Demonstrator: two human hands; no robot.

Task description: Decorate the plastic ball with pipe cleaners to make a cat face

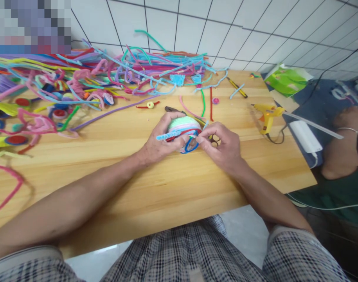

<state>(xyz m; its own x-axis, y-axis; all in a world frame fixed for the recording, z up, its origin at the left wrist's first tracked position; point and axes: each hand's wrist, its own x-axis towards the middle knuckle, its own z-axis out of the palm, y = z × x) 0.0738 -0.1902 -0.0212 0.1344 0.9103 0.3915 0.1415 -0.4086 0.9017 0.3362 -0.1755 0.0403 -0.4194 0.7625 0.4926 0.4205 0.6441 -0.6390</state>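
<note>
One striped ball [184,123] within clasping left grip [160,138], right grip [223,146] pinching pale piece [193,136] beside it

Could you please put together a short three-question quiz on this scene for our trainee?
1. True or false: on the table, the yellow glue gun lies to the right of the person's right hand.

2. What does the left hand hold?
a) a utility knife
b) a striped rounded piece
c) a white power adapter

3. Fill in the gap: the large heap of fuzzy stems lies along the side of the table nearest the tiled ____.

Key: 1. True. 2. b. 3. wall.
</note>
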